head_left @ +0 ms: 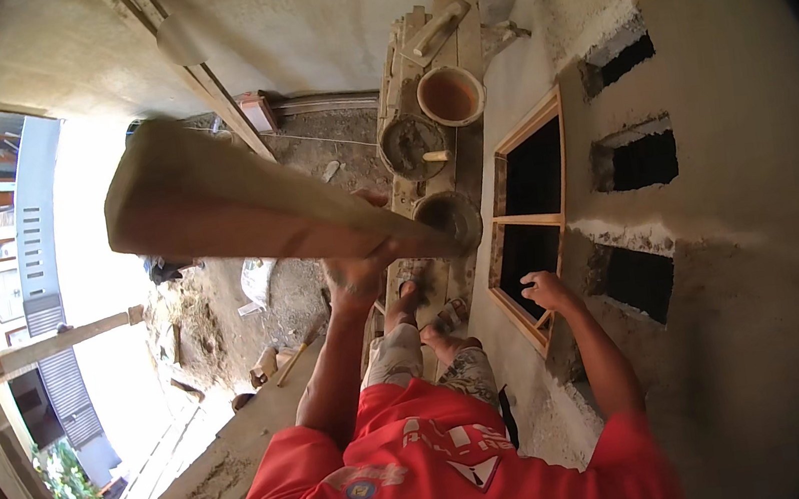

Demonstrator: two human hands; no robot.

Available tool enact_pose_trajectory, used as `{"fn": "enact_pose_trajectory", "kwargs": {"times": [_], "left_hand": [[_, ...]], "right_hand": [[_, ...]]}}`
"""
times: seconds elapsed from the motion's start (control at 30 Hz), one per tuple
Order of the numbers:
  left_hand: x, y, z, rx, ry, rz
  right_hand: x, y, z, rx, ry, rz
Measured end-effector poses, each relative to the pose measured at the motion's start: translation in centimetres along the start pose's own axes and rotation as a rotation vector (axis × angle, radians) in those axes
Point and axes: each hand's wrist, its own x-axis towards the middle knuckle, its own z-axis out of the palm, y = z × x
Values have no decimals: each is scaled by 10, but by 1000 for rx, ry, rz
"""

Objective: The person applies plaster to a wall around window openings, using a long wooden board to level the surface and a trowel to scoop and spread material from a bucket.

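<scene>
My left hand (355, 281) grips a long wooden board (242, 205) from beneath, its fingers wrapped round the edge. The board slants across the view, its thick end large at the left and its thin end over a bucket (460, 209) on the planks. My right hand (548, 291) is raised beside the wooden window frame (529, 221), its fingers loosely bent and a little apart. I see nothing in it; whether it touches the frame I cannot tell.
My feet stand on a plank scaffold (432, 291). Farther along are a dark bucket (400, 161) of mortar with a wooden-handled tool (437, 157), a bucket (479, 110) of brownish liquid and a wooden float (439, 30). The right wall (719, 147) has several square holes. A diagonal timber (221, 101) stands ahead.
</scene>
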Motion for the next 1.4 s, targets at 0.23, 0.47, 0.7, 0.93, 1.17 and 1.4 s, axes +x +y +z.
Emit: {"fn": "enact_pose_trajectory", "kwargs": {"times": [0.23, 0.47, 0.7, 0.93, 1.17, 1.4], "left_hand": [[23, -33, -27, 24, 15, 147], [42, -55, -72, -158, -28, 209], [44, -74, -109, -257, -140, 140], [44, -81, -100, -211, -91, 136], [44, -77, -63, -156, -19, 116], [29, -83, -39, 78, -3, 97]], "right_hand": [[234, -66, -3, 147, 29, -67], [481, -97, -24, -118, 412, 28], [569, -108, -12, -349, 495, -33], [534, -142, 24, -344, 730, -602], [370, -62, -16, 384, 529, -159], [147, -36, -5, 1268, 52, -115]]}}
